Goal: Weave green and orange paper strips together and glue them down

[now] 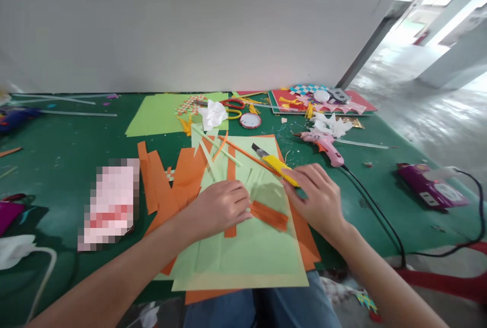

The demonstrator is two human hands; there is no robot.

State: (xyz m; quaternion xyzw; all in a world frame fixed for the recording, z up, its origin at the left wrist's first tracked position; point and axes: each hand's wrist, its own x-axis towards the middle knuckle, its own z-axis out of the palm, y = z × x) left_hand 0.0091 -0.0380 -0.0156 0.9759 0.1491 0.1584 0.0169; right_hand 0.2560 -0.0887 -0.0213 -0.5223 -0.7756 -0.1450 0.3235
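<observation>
My right hand (317,196) is closed round the yellow handle of a box cutter (277,164), whose blade points up and to the left over the paper. Fingers bent together, my left hand (224,203) rests on a light green sheet (254,257); its fingertips meet near thin pale green strips (255,179) and the left end of an orange strip (272,216). What they hold, if anything, is hidden. Orange paper pieces (186,175) lie under and to the left of the green sheet. Further pale green strips (208,158) cross above my left hand.
A pink glue gun (325,146) with a black cord lies right of the paper. Behind are scissors (233,104), a round white disc (250,121), crumpled tissue (212,115) and green sheets (152,115). A purple power box (431,186) sits at the right, a pixelated pink item (112,203) at the left.
</observation>
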